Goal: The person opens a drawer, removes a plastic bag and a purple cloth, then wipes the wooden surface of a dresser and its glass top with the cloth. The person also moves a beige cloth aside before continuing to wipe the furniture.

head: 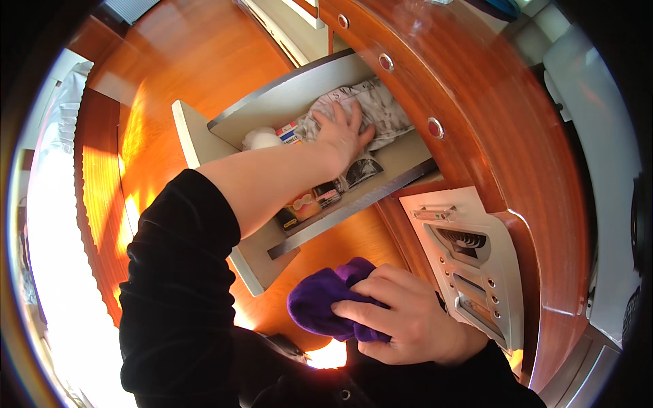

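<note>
My left hand (343, 135) reaches into a pulled-out drawer (352, 196). Its fingers are spread over a grey-and-white marbled pouch (390, 115) that bears lettering; whether they press on it or hover just above is hard to tell. Beneath my forearm, and partly hidden by it, are a white rounded object (261, 138), a small box (289, 132) and dark printed packages (306, 204). In front of my body, below the drawer, my right hand (408, 316) grips a bunched purple cloth (326, 301).
Along the right runs a curved wooden counter front (490, 137) with round push-button latches (435, 127). A panel with a handle and knobs (479, 270) sits below it. A white curtain (71, 245) hangs at the left over bright light. The wooden floor (194, 66) shows beyond the drawer.
</note>
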`<act>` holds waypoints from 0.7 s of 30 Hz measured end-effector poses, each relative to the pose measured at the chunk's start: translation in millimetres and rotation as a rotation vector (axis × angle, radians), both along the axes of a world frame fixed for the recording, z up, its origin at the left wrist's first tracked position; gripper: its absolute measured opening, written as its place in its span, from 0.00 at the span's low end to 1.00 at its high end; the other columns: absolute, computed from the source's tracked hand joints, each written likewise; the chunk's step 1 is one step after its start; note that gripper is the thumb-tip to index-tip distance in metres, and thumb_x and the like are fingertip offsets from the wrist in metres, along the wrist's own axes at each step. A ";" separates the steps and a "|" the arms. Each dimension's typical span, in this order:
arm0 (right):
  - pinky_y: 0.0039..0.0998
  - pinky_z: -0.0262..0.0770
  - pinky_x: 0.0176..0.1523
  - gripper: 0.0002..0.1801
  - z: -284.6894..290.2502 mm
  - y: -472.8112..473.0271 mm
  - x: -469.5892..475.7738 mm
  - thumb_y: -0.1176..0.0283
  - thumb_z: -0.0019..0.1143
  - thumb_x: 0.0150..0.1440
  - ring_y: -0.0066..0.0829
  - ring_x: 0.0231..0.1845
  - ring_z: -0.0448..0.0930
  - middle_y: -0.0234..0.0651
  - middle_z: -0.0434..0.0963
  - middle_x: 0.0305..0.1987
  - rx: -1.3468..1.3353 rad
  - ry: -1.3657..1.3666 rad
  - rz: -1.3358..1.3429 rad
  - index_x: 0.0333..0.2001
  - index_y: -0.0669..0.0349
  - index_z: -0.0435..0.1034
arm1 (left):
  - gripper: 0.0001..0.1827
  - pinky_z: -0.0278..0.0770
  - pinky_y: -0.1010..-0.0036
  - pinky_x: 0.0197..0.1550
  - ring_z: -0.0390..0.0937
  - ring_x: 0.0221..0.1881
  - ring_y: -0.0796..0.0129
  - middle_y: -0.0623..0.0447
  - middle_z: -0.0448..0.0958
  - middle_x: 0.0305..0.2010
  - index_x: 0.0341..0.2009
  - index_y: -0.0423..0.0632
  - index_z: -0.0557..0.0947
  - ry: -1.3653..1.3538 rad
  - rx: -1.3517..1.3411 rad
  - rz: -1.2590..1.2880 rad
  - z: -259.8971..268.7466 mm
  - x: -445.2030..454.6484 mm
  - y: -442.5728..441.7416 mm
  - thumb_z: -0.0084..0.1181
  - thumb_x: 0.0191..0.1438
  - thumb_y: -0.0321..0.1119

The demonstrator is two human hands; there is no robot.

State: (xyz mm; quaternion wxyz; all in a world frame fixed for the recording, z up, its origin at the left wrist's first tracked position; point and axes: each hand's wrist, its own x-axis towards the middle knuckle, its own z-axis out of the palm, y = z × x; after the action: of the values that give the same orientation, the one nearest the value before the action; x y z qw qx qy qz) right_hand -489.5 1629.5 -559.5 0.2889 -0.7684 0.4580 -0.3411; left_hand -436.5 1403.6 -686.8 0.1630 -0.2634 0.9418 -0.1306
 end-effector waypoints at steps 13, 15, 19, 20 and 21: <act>0.30 0.70 0.38 0.27 2.6 3.5 -1.6 0.70 0.65 0.31 0.35 0.37 0.72 0.34 0.71 0.36 0.042 0.012 0.017 0.42 0.57 0.73 | 0.28 0.70 0.65 0.56 0.71 0.53 0.47 0.38 0.73 0.51 0.55 0.44 0.73 0.571 0.527 0.210 75.0 6.4 -96.4 0.49 0.45 0.28; 0.30 0.70 0.38 0.27 6.0 5.2 0.0 0.70 0.65 0.31 0.35 0.37 0.72 0.34 0.71 0.36 0.040 0.030 0.014 0.42 0.57 0.73 | 0.29 0.71 0.67 0.53 0.73 0.51 0.50 0.38 0.75 0.50 0.56 0.42 0.72 0.600 0.524 0.235 98.8 10.8 -95.9 0.50 0.45 0.29; 0.30 0.70 0.37 0.27 5.4 3.8 7.2 0.70 0.65 0.30 0.34 0.36 0.72 0.34 0.71 0.35 0.030 0.026 0.021 0.41 0.56 0.73 | 0.27 0.72 0.72 0.46 0.75 0.43 0.63 0.45 0.77 0.44 0.53 0.39 0.73 0.740 0.745 0.315 132.8 55.8 -91.0 0.51 0.45 0.31; 0.30 0.71 0.37 0.27 2.0 2.8 8.6 0.70 0.65 0.30 0.34 0.36 0.72 0.34 0.71 0.35 0.026 0.026 0.016 0.41 0.56 0.73 | 0.27 0.72 0.74 0.43 0.75 0.41 0.68 0.48 0.78 0.41 0.52 0.37 0.73 0.739 0.824 0.330 137.3 67.4 -87.6 0.52 0.45 0.31; 0.30 0.71 0.36 0.28 3.1 2.1 9.8 0.70 0.65 0.30 0.34 0.35 0.72 0.34 0.71 0.35 0.015 0.030 0.012 0.41 0.56 0.73 | 0.25 0.72 0.76 0.42 0.74 0.39 0.71 0.50 0.77 0.40 0.51 0.38 0.73 0.770 0.809 0.365 144.5 79.2 -80.7 0.50 0.45 0.30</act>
State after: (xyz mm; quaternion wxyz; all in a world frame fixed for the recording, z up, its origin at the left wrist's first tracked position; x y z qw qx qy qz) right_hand -479.7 1631.6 -556.4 0.2898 -0.7741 0.4599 -0.3245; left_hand -357.2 1322.9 -542.3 -0.0836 -0.3667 0.8476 0.3744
